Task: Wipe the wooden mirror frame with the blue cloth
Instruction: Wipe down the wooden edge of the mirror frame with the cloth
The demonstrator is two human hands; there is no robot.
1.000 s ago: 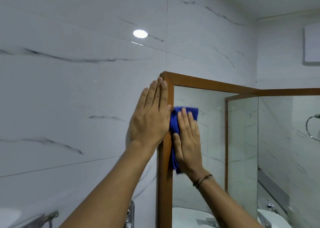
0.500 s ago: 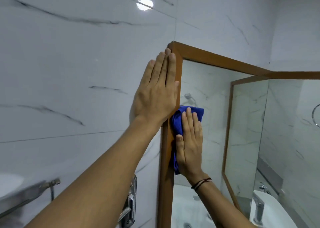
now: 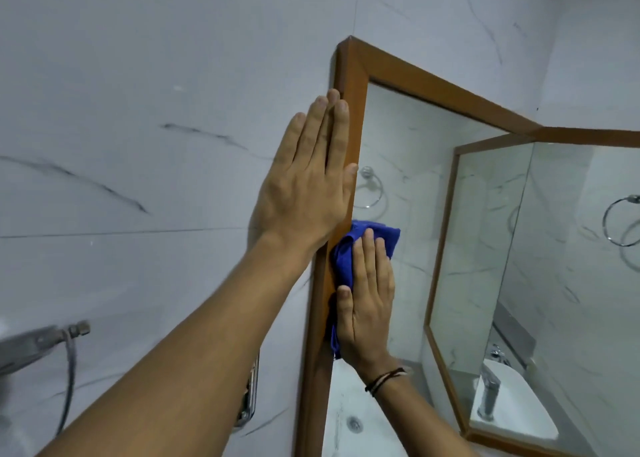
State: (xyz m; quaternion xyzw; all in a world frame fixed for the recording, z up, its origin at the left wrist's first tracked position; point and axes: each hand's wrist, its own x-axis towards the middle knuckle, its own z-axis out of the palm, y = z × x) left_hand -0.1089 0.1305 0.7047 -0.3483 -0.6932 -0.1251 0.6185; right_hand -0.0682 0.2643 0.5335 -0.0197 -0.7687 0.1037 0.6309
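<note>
The wooden mirror frame (image 3: 351,75) hangs on a white marble wall, its left upright running down the middle of the view. My left hand (image 3: 308,179) lies flat with fingers together against the wall and the frame's outer edge. Just below it, my right hand (image 3: 367,293) presses the blue cloth (image 3: 346,252) flat against the inner side of the left upright and the glass. The cloth shows above and to the left of my fingers.
The mirror glass (image 3: 415,165) reflects a towel ring and a second mirror. A basin with a chrome tap (image 3: 488,397) sits at lower right. A hose fitting (image 3: 74,330) and a chrome bracket (image 3: 251,387) stick out of the wall at lower left.
My right hand has slid the blue cloth down the left upright, away from the top corner. The view has tilted down, and my left hand stays flat by the frame.
</note>
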